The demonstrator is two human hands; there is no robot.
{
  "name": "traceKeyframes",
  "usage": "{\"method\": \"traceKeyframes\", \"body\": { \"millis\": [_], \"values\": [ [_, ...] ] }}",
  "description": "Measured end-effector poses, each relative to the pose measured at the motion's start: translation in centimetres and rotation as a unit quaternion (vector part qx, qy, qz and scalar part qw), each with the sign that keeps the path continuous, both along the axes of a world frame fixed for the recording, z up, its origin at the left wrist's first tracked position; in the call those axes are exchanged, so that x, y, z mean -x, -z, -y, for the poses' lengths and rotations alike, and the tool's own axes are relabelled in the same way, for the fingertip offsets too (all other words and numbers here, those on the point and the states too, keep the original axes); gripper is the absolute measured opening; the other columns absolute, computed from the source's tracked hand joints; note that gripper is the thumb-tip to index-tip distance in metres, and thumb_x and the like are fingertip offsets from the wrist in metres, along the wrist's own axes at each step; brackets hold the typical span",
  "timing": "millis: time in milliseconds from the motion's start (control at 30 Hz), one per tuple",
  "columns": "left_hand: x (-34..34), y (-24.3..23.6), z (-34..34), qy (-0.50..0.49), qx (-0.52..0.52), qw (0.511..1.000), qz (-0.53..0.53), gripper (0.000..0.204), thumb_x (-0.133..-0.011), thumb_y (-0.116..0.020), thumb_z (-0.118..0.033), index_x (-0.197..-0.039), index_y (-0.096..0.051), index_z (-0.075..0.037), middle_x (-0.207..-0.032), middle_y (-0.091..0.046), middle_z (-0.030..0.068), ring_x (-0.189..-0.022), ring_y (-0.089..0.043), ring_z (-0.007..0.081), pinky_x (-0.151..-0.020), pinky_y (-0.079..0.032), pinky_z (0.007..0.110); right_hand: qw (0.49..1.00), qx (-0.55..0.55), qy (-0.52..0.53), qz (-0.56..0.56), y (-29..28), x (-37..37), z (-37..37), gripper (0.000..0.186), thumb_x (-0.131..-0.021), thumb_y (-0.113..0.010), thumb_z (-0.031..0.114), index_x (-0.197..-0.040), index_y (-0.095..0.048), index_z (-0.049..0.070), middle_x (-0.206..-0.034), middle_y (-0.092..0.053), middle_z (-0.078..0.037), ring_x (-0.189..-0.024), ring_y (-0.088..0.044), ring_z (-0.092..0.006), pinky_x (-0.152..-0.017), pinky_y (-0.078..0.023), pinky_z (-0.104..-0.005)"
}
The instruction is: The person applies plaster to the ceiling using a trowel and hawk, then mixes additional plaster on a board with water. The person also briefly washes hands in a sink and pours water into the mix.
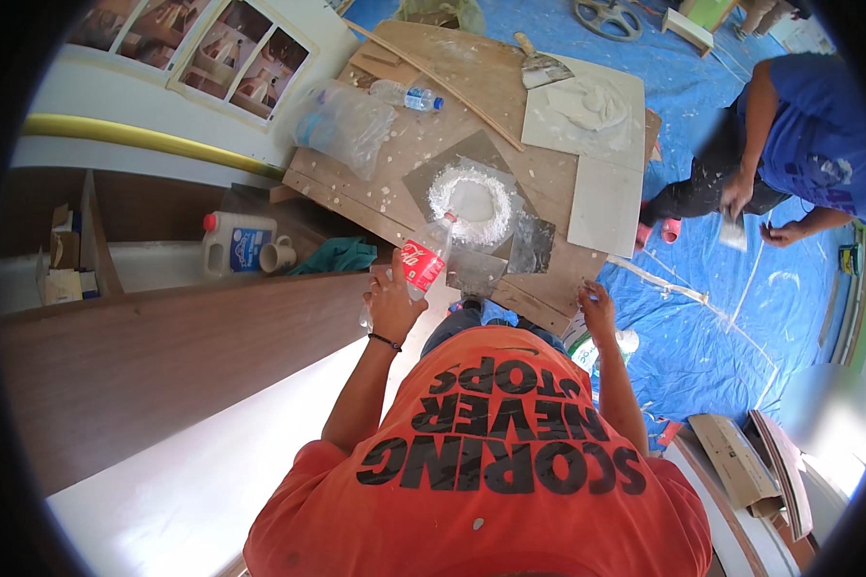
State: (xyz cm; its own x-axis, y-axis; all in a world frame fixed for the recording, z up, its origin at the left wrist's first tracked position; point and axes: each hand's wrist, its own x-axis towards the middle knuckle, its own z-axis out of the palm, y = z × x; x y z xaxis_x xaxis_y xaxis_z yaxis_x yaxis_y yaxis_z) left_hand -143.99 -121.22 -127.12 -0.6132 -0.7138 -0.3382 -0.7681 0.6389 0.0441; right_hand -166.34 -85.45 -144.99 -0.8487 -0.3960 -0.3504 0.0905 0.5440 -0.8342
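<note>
My left hand point(394, 304) is wrapped round a clear plastic bottle with a red label point(421, 263). The bottle tilts so that its neck points at a ring of white powder point(498, 223) with a hollow middle. Under the powder lies a dark grey board point(431, 173) on the wooden table. Two dark flat plates, one more worn point(532, 246) and one plainer point(475, 272), lie at the ring's near side. By the table's right near corner, my right hand point(598, 310) has its fingers curled together; whatever they may hold is too small to name.
A putty knife point(543, 67) and a pale board with white paste point(587, 104) lie farther back. Plastic bags point(342, 125) and a small water bottle point(409, 95) rest at left. A white jug point(237, 242) stands on the shelf. A co-worker point(808, 135) holds a scraper point(733, 231) at right.
</note>
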Motion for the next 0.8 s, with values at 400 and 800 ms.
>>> {"method": "traceKeyframes", "body": {
  "millis": [400,800],
  "values": [
    [0.0,-0.4,-2.3,-0.011,0.022,0.999,-0.031,0.115,-0.066,-0.087,-0.029,-0.161,-0.022,-0.016,-0.130,-0.051,0.0273,-0.117,-0.057,0.0483,-0.092,-0.048,0.062,0.992,-0.011,-0.117,-0.038,-4.0,1.3,4.2,0.045,-0.088,-0.075,0.021,-0.128,-0.063,0.005,-0.112,-0.070,-0.018,-0.098,-0.071,-0.0310,-0.086,-0.057,-0.0415],
    [1.6,2.0,0.9,-0.039,-0.012,0.943,-0.330,0.112,-0.065,-0.087,-0.023,-0.156,-0.024,-0.006,-0.137,-0.050,0.0284,-0.119,-0.054,0.0485,-0.102,-0.046,0.053,0.904,-0.187,-0.300,-0.241,-5.7,4.7,14.8,0.089,-0.071,-0.087,0.014,-0.149,-0.045,0.008,-0.144,-0.049,-0.013,-0.137,-0.044,-0.0342,-0.110,-0.043,-0.0443]
  ]
}}
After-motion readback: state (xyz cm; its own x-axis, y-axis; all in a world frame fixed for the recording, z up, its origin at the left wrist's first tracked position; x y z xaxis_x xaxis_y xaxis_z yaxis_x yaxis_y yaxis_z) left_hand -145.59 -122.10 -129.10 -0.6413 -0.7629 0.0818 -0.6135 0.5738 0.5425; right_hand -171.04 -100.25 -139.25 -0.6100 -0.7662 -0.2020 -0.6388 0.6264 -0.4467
